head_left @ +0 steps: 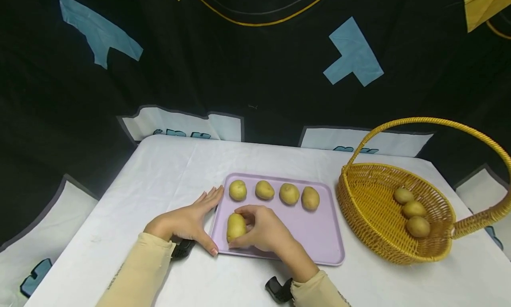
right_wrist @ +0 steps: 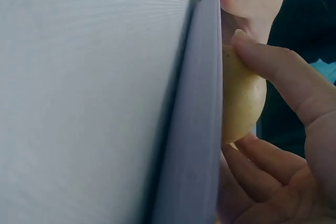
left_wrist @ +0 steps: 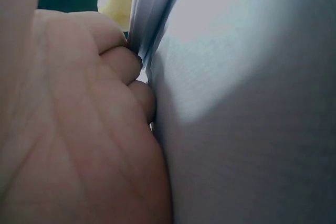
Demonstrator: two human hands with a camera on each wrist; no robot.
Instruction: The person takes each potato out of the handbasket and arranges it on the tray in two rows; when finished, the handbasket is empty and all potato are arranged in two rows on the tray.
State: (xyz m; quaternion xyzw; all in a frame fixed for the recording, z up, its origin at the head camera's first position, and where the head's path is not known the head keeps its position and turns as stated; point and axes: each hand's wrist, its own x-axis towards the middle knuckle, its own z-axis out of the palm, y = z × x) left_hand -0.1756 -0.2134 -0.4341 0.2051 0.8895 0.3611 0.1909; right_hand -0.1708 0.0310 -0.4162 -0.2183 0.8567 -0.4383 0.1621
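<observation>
On the lilac tray (head_left: 311, 236), the right hand (head_left: 263, 229) grips a potato (head_left: 236, 227) near the front left corner, thumb on its near end and fingers at the far end. In the right wrist view this potato (right_wrist: 244, 98) sits right at the tray's surface, between thumb and fingers. The left hand (head_left: 191, 222) lies along the tray's left edge with fingers spread and thumb at the corner. Its fingers (left_wrist: 126, 64) touch the tray's side in the left wrist view. Several potatoes stand in a row along the tray's far side, the leftmost potato (head_left: 237, 190) nearest the left fingertips.
To the right of the tray stands a yellow wicker basket (head_left: 371, 218) with a tall arched handle (head_left: 423, 120). Three potatoes (head_left: 418, 226) lie in its right part. A white cloth (head_left: 167, 165) covers the table, and a black curtain (head_left: 239, 72) hangs behind it.
</observation>
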